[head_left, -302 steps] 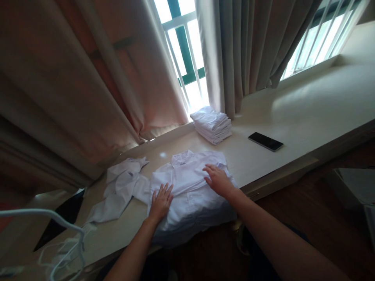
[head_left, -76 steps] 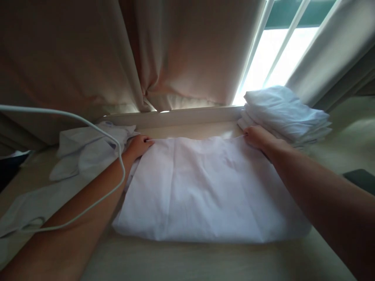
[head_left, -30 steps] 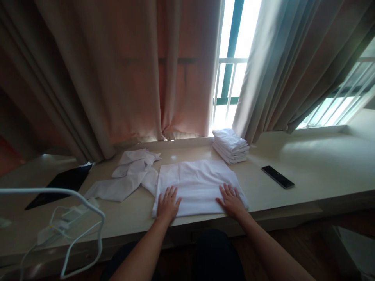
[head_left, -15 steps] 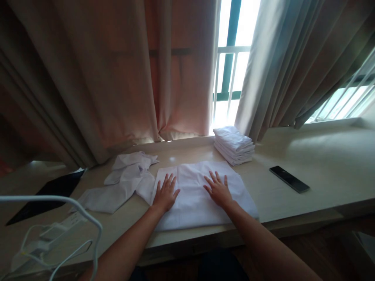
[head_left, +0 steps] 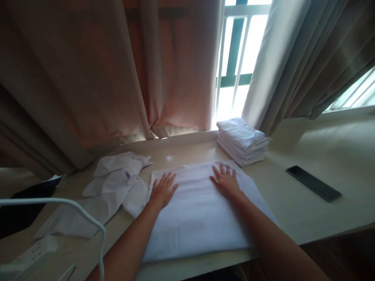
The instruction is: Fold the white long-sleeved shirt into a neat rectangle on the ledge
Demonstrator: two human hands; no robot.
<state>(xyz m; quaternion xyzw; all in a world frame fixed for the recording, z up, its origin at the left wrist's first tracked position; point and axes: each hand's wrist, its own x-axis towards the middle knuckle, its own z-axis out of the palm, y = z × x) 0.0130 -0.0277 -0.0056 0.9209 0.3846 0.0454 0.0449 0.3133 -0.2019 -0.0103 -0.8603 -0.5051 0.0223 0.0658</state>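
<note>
head view: both hands, l [head_left: 162,191] & r [head_left: 225,182], flat on white cloth [head_left: 202,218]

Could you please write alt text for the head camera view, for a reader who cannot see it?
Both hands, left hand and right hand, press flat on a folded white cloth on a pale table. A folded stack sits behind; a phone lies right.

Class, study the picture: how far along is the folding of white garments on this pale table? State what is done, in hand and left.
Done: a stack of folded white garments sits by the window. In hand: the left hand and right hand lie flat, fingers spread, on a partly folded white garment spread on the pale wooden table. Left: a crumpled white shirt lies unfolded beside it.
</note>
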